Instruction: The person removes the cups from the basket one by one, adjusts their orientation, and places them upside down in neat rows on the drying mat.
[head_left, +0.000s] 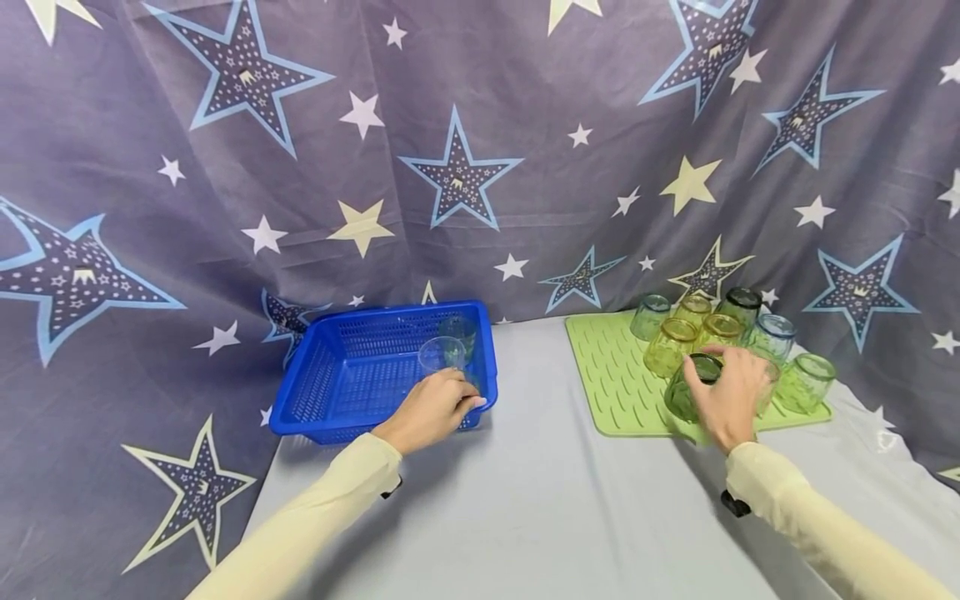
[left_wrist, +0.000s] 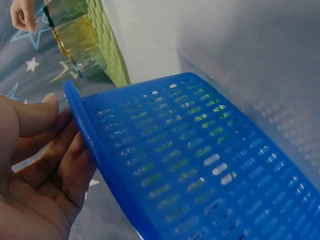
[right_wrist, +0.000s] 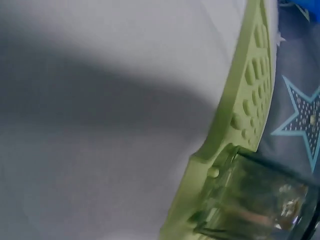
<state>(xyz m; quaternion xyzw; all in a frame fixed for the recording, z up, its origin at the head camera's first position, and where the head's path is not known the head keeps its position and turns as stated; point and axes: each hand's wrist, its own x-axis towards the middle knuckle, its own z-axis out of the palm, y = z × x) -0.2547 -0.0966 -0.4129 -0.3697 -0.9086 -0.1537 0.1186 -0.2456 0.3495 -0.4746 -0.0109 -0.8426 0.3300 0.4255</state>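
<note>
At the near right corner of the blue plastic basket (head_left: pixel 315 429), my left hand (head_left: pixel 435 408) reaches over the rim with bent fingers. A clear glass (head_left: pixel 438 354) stands just behind those fingers, and a greenish glass (head_left: pixel 459 329) is beside it in the basket. In the left wrist view, my left hand (left_wrist: pixel 45 165) has its fingertips hidden behind the basket's rim (left_wrist: pixel 90 135), so what they touch cannot be seen. My right hand (head_left: pixel 731 392) grips a dark green glass (head_left: pixel 681 400) at the front edge of the light green mat (head_left: pixel 607 383). The same glass (right_wrist: pixel 260 200) shows in the right wrist view.
Several tinted glasses cluster on the mat's right half, including a yellow glass (head_left: pixel 667 354), a blue glass (head_left: pixel 772 337) and a green glass (head_left: pixel 806 387). A pale cloth covers the table (head_left: pixel 525 483). Behind it hangs a star-patterned curtain (head_left: pixel 450 92).
</note>
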